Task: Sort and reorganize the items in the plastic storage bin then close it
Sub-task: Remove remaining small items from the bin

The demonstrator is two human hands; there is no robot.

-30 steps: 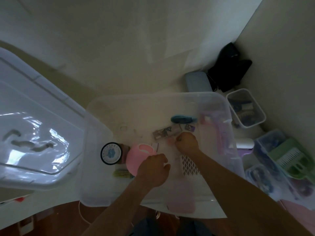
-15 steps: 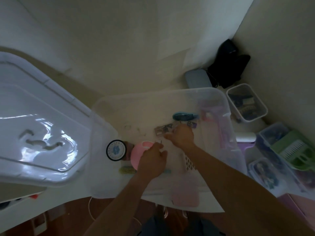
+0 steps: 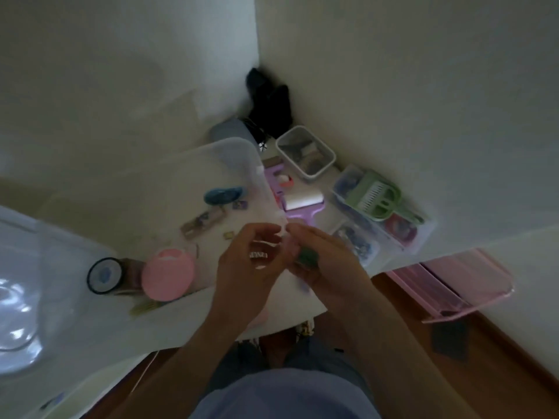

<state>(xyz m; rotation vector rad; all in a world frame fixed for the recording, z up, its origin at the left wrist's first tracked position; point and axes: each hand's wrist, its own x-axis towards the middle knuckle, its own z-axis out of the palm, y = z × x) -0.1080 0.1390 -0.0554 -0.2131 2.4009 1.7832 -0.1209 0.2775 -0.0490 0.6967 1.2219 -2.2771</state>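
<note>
- Here we see the clear storage bin [image 3: 230, 152] on a white floor in a room corner, lid [image 3: 45, 267] off at left.
- Our left hand [image 3: 248, 267] and right hand [image 3: 326, 261] meet over its right rim, pinching small blurred items we cannot identify.

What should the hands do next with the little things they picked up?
Probably lower them back into the clear bin and set them on a bare patch of its floor. Both hands, left and right, are raised together above the bin's near right side, the right hand gripping a small dark green thing. Sorting looks unfinished: the bin is open.
</note>
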